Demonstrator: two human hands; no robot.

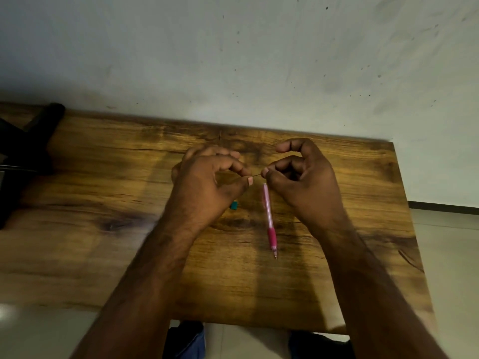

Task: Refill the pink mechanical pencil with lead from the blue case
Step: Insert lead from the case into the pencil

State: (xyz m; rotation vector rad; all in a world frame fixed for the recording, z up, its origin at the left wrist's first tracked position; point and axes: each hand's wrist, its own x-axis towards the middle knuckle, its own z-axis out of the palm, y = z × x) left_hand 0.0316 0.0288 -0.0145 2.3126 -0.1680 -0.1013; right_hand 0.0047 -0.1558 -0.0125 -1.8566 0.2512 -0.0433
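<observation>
The pink mechanical pencil (269, 218) lies on the wooden table (103, 203), tip toward me, just below my right hand. My left hand (207, 182) is curled, thumb against forefinger. A blue-green corner of the blue case (234, 205) shows under its thumb base; the rest of the case is hidden. A thin dark lead (257, 174) spans the small gap between the two hands. My right hand (303, 185) pinches the lead's right end between thumb and forefinger, with the other fingers curled above.
A dark object (28, 141) sits at the table's far left corner. A pale wall (233, 60) stands right behind the table. The table's right edge (404, 203) drops to a tiled floor. My knees show below the front edge.
</observation>
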